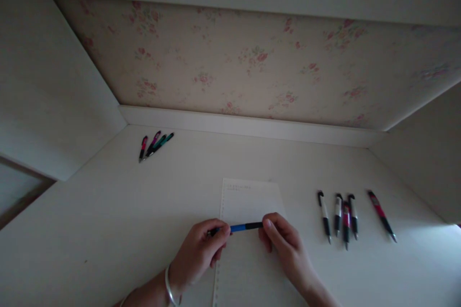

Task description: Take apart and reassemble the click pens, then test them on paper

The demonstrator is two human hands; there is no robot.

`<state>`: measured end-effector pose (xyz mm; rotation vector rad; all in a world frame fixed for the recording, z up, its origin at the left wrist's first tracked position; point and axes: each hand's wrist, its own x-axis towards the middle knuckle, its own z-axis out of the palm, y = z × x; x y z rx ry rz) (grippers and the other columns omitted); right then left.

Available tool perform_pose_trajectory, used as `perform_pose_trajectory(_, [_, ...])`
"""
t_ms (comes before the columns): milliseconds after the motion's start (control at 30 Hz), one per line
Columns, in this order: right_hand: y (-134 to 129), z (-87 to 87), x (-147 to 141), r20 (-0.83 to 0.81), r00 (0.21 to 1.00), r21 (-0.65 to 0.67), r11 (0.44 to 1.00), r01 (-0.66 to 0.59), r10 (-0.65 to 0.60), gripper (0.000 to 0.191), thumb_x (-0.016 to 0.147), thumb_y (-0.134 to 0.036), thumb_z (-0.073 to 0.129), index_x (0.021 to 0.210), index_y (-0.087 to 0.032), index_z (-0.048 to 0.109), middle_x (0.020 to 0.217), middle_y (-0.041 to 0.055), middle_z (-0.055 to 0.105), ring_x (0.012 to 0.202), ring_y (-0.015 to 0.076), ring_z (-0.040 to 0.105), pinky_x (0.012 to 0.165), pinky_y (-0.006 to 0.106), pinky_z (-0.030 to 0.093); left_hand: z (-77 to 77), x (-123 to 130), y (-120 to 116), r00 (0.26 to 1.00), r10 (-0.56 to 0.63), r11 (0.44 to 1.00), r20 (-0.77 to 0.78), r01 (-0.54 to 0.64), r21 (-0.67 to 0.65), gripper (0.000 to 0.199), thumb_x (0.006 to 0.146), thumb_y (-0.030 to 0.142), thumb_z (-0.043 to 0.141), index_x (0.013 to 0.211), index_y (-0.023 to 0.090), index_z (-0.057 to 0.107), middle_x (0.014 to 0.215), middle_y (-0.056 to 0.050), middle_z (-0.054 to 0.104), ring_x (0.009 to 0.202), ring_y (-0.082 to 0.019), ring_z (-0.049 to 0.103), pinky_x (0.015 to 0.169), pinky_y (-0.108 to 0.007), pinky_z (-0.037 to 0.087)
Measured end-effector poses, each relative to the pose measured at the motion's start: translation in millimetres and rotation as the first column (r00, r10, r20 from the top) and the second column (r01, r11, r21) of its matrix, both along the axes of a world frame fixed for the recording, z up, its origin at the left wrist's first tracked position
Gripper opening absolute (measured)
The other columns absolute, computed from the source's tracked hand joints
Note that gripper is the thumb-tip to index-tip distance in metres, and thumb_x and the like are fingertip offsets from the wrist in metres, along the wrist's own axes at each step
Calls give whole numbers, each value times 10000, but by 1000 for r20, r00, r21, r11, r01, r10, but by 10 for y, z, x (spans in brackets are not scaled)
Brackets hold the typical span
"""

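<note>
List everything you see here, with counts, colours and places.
Blue pen: one, blue and black, between both hands
Paper: one sheet, white, on the desk
White pens: three, white and black, right of the paper
Pink pens: two, pink and black, among and beside those
Far-left pens: apparently four, red, purple and green with black
Desk: one, white, beneath all
Wallpaper: pale, pink flowers, behind
Bangle: one, silver, left wrist
Left hand: one, pen's left end
Right hand: one, pen's right end
</note>
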<state>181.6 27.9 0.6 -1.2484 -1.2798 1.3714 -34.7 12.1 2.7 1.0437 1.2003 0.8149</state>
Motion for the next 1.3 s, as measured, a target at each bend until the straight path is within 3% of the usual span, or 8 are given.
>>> perform_pose_trajectory(233, [-24, -9, 20, -163, 986, -26, 1000, -16, 11, 344, 924, -524, 638, 1123, -246, 597, 1021, 54, 698, 623, 132, 568, 619, 292, 433, -12, 2, 8, 1000, -1, 1000, 12, 1, -8, 467, 859, 631, 606, 768, 173, 605, 516, 63, 446, 438, -92, 380, 414, -202, 293])
perform_pose_trajectory(300, [-8, -1, 18, -150, 989, -38, 999, 11, -17, 348, 927, -559, 613, 1039, -230, 611, 907, 31, 691, 585, 125, 538, 592, 282, 416, -3, 4, -1, 1000, -7, 1000, 10, 7, -7, 472, 861, 633, 603, 756, 173, 596, 526, 58, 458, 447, -93, 388, 419, -203, 294])
perform_pose_trajectory(433, [32, -10, 36, 1, 1000, -80, 997, 18, -18, 495, 933, -585, 585, 637, -190, 544, 517, -39, 485, 504, 106, 408, 529, 260, 316, 16, 26, -27, 1000, -3, 1000, 13, 3, -19, 485, 861, 650, 590, 759, 175, 590, 532, 60, 446, 458, -95, 386, 425, -205, 300])
perform_pose_trajectory(800, [29, -42, 10, -119, 993, -26, 1000, 9, -12, 393, 875, -571, 676, 888, -182, 622, 728, 4, 641, 474, 84, 505, 484, 232, 329, 8, 31, -24, 999, 39, 998, 14, -38, -57, 517, 829, 677, 603, 751, 166, 598, 554, 52, 470, 457, -90, 398, 400, -191, 288])
perform_pose_trajectory(1000, [-7, 37, 29, -173, 983, -33, 997, -64, 58, 348, 900, -531, 671, 981, -196, 630, 702, -10, 636, 596, 114, 571, 606, 247, 414, -3, 15, -27, 999, 38, 999, 23, -37, -38, 524, 848, 678, 581, 737, 165, 584, 545, 54, 461, 443, -87, 390, 395, -196, 280])
perform_pose_trajectory(1100, [-22, 40, 24, -163, 986, -66, 997, -31, 20, 401, 923, -598, 591, 876, -200, 583, 667, -27, 584, 525, 95, 482, 522, 230, 368, 14, -3, -29, 1000, -15, 1000, 8, 15, 5, 486, 875, 647, 581, 789, 169, 594, 522, 74, 419, 443, -82, 356, 410, -196, 273])
perform_pose_trajectory(1200, [-14, -11, 4, -54, 997, -128, 991, 43, -50, 512, 896, -671, 566, 692, -211, 477, 531, -78, 401, 458, 77, 317, 438, 218, 240, 39, -14, -33, 998, -61, 996, -14, 62, 66, 428, 899, 602, 590, 854, 177, 608, 560, 77, 407, 469, -82, 371, 431, -191, 292])
perform_pose_trajectory(1300, [-1, -66, -3, 28, 998, -143, 988, 58, -54, 547, 848, -708, 595, 657, -217, 450, 524, -90, 331, 468, 77, 255, 432, 229, 181, 54, -12, -39, 997, -72, 991, 3, 71, 114, 396, 906, 578, 600, 890, 182, 621, 661, 57, 443, 499, -78, 397, 440, -190, 314])
